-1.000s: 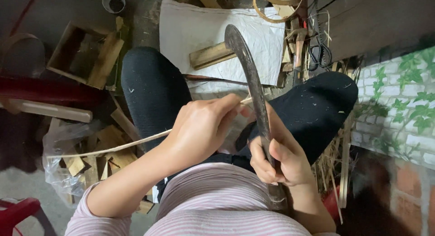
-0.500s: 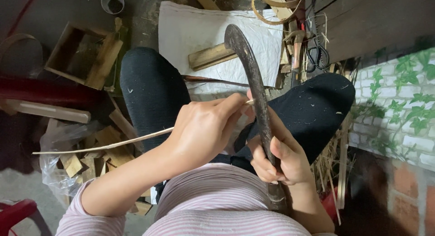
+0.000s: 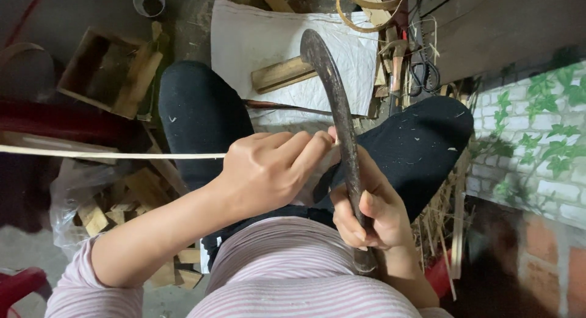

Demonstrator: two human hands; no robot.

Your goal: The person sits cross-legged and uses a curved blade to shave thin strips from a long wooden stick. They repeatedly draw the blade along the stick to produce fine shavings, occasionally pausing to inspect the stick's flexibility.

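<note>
My right hand (image 3: 369,211) grips the handle of a long, dark curved blade (image 3: 332,92) that points away from me over my lap. My left hand (image 3: 271,168) pinches a thin pale bamboo strip (image 3: 110,154) right beside the blade. The strip runs out level to the left edge of the view. Both my knees in dark trousers (image 3: 201,116) frame the hands.
A white woven sack (image 3: 256,37) lies on the floor ahead with a wooden block (image 3: 282,74) on it. An open wooden box (image 3: 107,71) stands at the left, wood offcuts in a plastic bag (image 3: 101,205) below it. A brick-patterned wall (image 3: 537,147) is at the right.
The bamboo strip has swung up from a downward slant to level and now reaches further left. My left hand has shifted slightly towards the blade. The right hand holds still.
</note>
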